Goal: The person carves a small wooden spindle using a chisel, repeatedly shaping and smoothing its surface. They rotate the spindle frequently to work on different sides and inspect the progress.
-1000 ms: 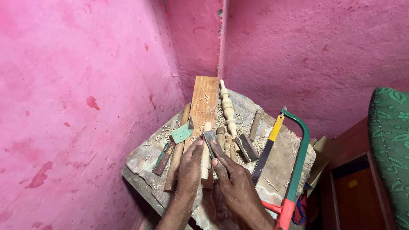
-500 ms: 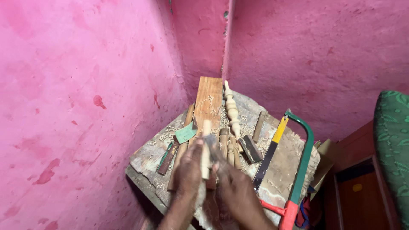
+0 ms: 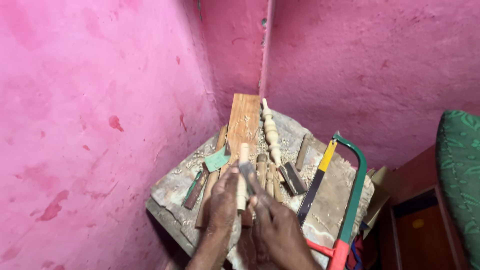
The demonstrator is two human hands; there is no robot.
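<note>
The pink walls (image 3: 90, 100) meet in a corner behind a worn, shaving-strewn table (image 3: 330, 200) wedged into it. At the far right stands a green patterned cushion (image 3: 460, 170) above a brown cabinet (image 3: 420, 225).

On the table, a plank (image 3: 244, 120) runs from the far corner toward the middle. A hacksaw (image 3: 352, 195) with a green frame and red handle lies along the right edge, its yellow-ended blade slanting toward the near edge. Just right of the plank lies a turned spindle (image 3: 270, 132), pointing to the far corner. A long stick (image 3: 212, 185) lies left of the plank, running to the near-left edge, with a green scrap (image 3: 216, 160) across it. Left of that, near the left edge, lies a flat green-and-brown tool (image 3: 194, 187). A block (image 3: 293, 178) sits between spindle and hacksaw blade, with a short stick (image 3: 301, 151) beyond it.

At the near edge, the left hand (image 3: 223, 200) is clenched round a pale dowel (image 3: 242, 172), which stands over the plank's near end, its rounded tip pointing away. The right hand (image 3: 277, 227) grips a grey strip (image 3: 248, 172) laid against the dowel's right side. A few short rods (image 3: 261, 170) lie just right of the dowel.
</note>
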